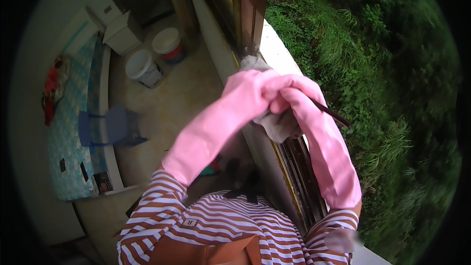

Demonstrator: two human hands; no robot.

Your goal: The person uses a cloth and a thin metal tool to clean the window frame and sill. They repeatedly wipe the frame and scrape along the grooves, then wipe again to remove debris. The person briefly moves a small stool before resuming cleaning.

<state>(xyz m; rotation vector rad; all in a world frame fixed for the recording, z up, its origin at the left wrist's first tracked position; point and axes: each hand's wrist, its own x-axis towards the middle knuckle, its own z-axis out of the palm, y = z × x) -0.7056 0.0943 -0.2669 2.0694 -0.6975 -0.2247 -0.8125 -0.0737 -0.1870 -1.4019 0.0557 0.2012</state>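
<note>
Both my hands wear long pink rubber gloves and meet over the window's sliding track (294,167). My left hand (248,88) is closed on a greyish-white cloth (278,126), which bulges out above and below the gloves. Pressed against it, my right hand (297,88) has its fingers curled round a thin dark stick (336,115). The stick's far end points down to the right, over the outer side of the window. Its other end is hidden among the gloves and the cloth.
A brown window frame (252,14) stands just beyond my hands, beside a pale outer ledge (274,44). Green plants (373,93) grow outside on the right. Indoors at left are two buckets (143,67), a blue plastic chair (115,126), a white cabinet (122,34) and a bed (73,142).
</note>
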